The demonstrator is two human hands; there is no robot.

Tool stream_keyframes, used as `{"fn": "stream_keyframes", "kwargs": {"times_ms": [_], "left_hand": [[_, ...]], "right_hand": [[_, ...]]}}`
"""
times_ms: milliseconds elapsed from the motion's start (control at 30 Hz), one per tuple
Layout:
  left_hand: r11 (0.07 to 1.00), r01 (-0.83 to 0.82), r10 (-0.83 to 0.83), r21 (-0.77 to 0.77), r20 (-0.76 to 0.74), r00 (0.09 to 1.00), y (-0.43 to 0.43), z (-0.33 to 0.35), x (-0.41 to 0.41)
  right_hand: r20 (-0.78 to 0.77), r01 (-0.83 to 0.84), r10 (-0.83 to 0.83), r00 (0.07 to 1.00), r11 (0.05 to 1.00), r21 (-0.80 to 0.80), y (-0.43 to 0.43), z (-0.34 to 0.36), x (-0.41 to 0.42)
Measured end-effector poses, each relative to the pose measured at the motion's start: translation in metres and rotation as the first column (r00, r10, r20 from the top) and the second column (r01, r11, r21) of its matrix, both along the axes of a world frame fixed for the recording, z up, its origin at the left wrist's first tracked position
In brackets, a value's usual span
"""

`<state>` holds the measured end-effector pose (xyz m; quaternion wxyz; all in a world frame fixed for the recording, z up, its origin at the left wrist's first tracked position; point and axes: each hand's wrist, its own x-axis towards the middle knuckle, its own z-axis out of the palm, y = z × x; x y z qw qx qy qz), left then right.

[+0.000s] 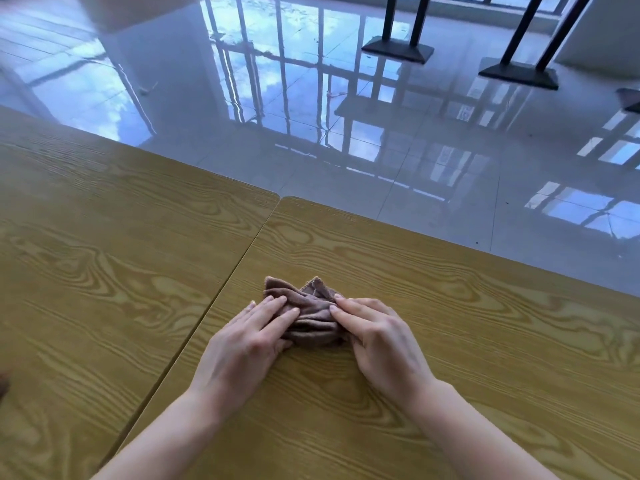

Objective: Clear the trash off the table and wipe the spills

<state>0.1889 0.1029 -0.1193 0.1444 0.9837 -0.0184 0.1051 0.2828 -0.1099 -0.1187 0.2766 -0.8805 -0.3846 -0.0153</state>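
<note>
A small brown cloth (pixel 311 308) lies bunched on the yellow wood-grain table (pixel 450 341), just right of the seam between two tabletops. My left hand (pixel 252 337) presses on the cloth's left side with its fingers flat on the fabric. My right hand (pixel 377 337) pinches the cloth's right side between thumb and fingers. Both hands touch the cloth from the near side. No trash or spill shows on the visible table surface.
A second tabletop (pixel 104 254) adjoins on the left, with a narrow seam (pixel 214 303) between the two. The far table edge runs diagonally; beyond it is glossy tiled floor (pixel 381 150). Two black table bases (pixel 398 48) (pixel 519 72) stand far back right.
</note>
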Motion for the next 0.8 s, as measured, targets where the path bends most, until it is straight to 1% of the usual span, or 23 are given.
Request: {"fn": "stream_keyframes", "kwargs": {"times_ms": [200, 433, 633, 800], "left_hand": [[0.998, -0.051, 0.051, -0.048, -0.009, 0.999, 0.022, 0.001, 0.035], [0.990, -0.102, 0.096, -0.095, -0.068, 0.993, 0.045, 0.007, 0.071], [0.990, -0.095, 0.087, -0.100, -0.082, 0.993, 0.049, 0.010, 0.087], [0.998, -0.056, 0.052, -0.042, -0.102, 0.993, 0.049, 0.004, 0.087]], "right_hand": [[-0.020, 0.022, -0.023, 1.000, 0.999, -0.028, 0.030, 0.000, 0.029], [-0.009, 0.096, -0.097, 0.995, 0.993, -0.061, 0.062, -0.007, 0.057], [-0.003, 0.154, -0.155, 0.988, 0.987, -0.054, 0.072, -0.009, 0.063], [-0.030, 0.145, -0.148, 0.989, 0.987, -0.075, 0.072, -0.010, 0.062]]}}
